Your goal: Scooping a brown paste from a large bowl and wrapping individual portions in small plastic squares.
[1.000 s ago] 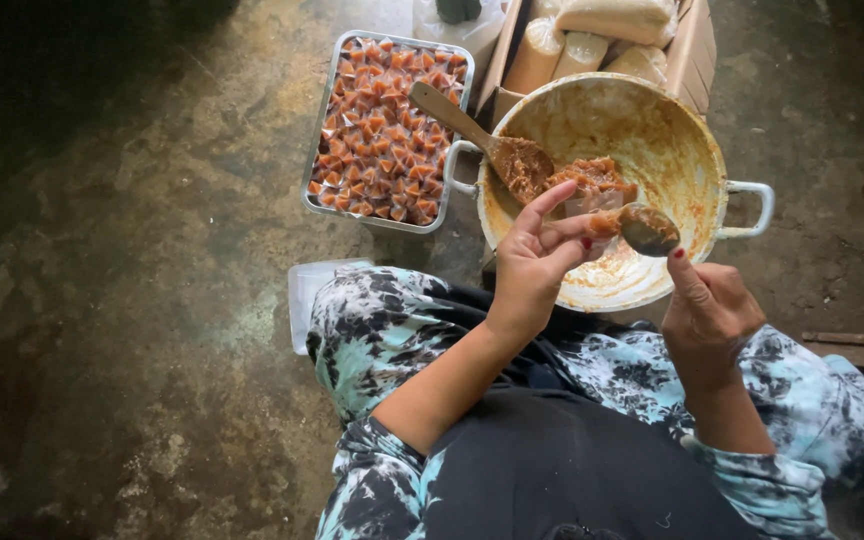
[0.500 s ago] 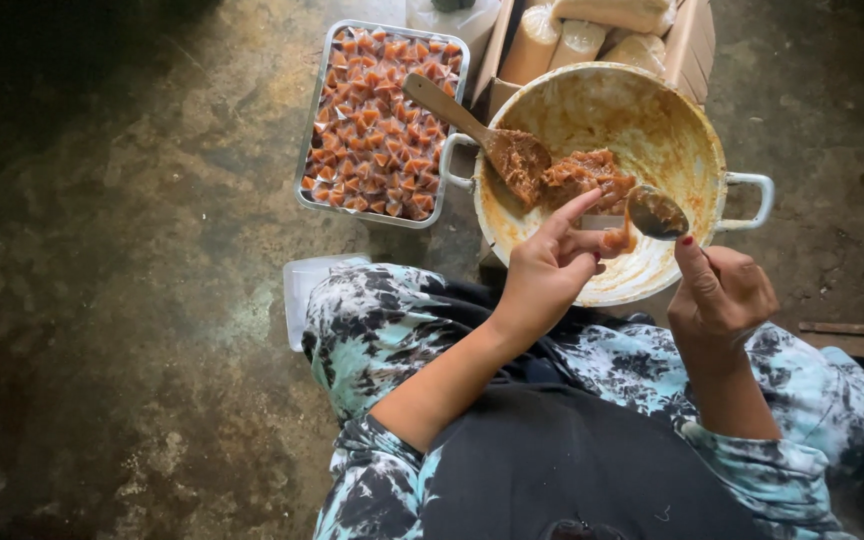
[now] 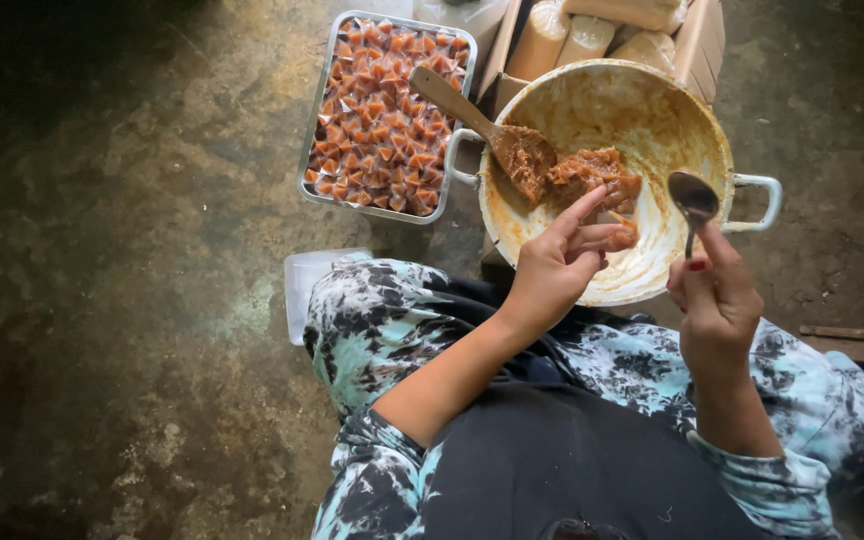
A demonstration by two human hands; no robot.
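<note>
— Since a moment ago the spoon [image 3: 693,199] has lifted away from the paste; it was low over the brown lump and now stands up by the pan's right rim.

— Who holds it?

— Right hand [image 3: 718,300], fingers clenched round the handle, bowl of the spoon upward. Left hand [image 3: 560,268] has its fingers half curled around a small orange-brown piece of paste [image 3: 624,235], index finger pointing out over the pan [image 3: 592,100].

— And the rest of the paste?

— A brown mound [image 3: 592,172] lies in the middle of the smeared pan, with a wooden spatula [image 3: 477,120] leaning into it from the left rim.

— Beyond the pan?

— A metal tray [image 3: 312,150] of small wrapped orange pieces sits just left of it on the concrete floor [image 3: 102,300]. A cardboard box [image 3: 697,50] of pale rolls stands behind, and a clear plastic container [image 3: 302,285] rests beside the person's knee.
</note>
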